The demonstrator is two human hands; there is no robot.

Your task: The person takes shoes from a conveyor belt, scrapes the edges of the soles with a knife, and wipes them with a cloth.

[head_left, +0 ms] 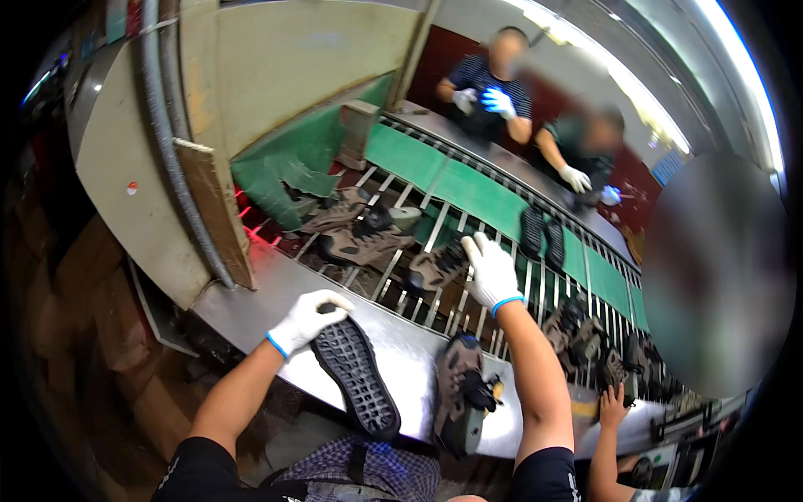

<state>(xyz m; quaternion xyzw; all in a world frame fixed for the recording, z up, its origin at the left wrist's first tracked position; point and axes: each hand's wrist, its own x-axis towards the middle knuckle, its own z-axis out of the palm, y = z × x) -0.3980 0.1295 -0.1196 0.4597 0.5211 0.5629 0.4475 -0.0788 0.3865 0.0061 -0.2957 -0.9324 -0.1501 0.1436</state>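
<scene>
Your left hand (308, 322) pinches the black sole (357, 378) by its upper end, above the metal ledge (411, 361). Your right hand (492, 272) is at a brown shoe (433, 271) on the slatted conveyor (437, 227); can't tell if fingers grip it.
</scene>
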